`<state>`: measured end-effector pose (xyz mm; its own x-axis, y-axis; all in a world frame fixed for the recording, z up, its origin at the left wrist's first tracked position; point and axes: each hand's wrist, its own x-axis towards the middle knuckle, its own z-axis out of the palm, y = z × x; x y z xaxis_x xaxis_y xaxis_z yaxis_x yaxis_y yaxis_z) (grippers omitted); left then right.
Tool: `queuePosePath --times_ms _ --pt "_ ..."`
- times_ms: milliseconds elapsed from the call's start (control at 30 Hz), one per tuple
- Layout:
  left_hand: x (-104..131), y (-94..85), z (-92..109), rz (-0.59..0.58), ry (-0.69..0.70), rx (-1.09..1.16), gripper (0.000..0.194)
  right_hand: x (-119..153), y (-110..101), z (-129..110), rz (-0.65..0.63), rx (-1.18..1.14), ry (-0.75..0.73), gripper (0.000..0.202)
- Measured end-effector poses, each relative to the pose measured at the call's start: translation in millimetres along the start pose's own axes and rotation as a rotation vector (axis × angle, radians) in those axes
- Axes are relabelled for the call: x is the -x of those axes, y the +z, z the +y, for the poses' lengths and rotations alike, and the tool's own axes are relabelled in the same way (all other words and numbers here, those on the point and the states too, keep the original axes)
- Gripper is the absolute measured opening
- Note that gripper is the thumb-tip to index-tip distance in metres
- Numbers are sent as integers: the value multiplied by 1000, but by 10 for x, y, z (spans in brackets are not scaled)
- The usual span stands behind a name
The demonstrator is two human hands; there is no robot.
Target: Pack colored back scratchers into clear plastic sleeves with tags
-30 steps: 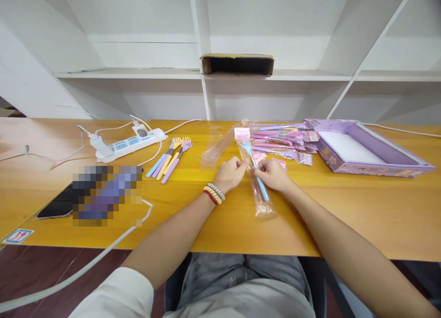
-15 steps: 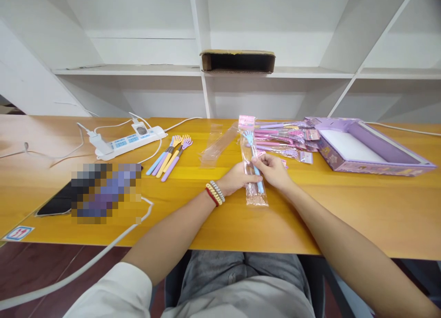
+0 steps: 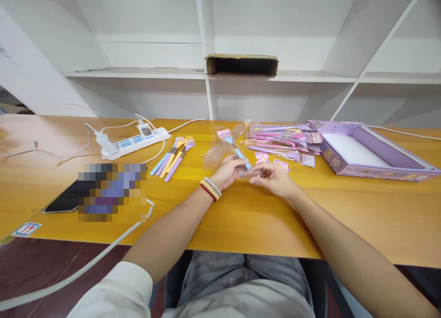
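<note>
A light blue back scratcher (image 3: pixel 237 151) lies slanted in a clear plastic bag with a pink card (image 3: pixel 223 134) at its claw end. My left hand (image 3: pixel 227 172) is closed around the bag and the handle. At the handle's lower end, the fingers of my right hand (image 3: pixel 272 178) pinch the bag's end. Beyond my hands are small pink cards (image 3: pixel 262 157), empty clear bags (image 3: pixel 213 156) and a pile of bagged back scratchers (image 3: pixel 279 138). Several unwrapped back scratchers (image 3: pixel 174 158) in blue, purple and yellow lie together on the left.
An open purple box (image 3: pixel 379 170) stands at the right. On the left are a white power strip (image 3: pixel 138 143) with cables, a dark phone-like slab (image 3: pixel 64 201) and a pixelated item. White shelves rise behind, holding a cardboard box (image 3: pixel 241 65).
The bagged blue back scratcher has tilted, its claw end swinging left. My right hand has moved from the middle of the handle to the bag's lower end.
</note>
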<state>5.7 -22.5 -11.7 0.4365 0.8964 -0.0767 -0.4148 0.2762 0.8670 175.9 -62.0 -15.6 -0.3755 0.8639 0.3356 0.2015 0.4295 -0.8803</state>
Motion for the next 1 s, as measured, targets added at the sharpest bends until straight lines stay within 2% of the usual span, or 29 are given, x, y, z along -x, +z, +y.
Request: queuePosePath --times_ms 67,300,533,667,900,1000 --pt "23 42 -15 -14 -10 -12 16 -19 9 19 47 48 -1 24" --pt "36 61 -46 32 -24 -85 30 -56 13 42 140 42 -15 24" --pt "48 71 -84 -54 -50 -174 35 -76 23 78 133 -37 80 37" --pt "38 63 -70 -42 -30 -154 29 -85 12 106 153 -141 227 42" --pt "33 42 -89 -148 88 -125 32 -75 -8 104 109 -148 350 39" --pt "28 23 -109 -124 106 -204 41 -81 -11 107 92 -135 366 38"
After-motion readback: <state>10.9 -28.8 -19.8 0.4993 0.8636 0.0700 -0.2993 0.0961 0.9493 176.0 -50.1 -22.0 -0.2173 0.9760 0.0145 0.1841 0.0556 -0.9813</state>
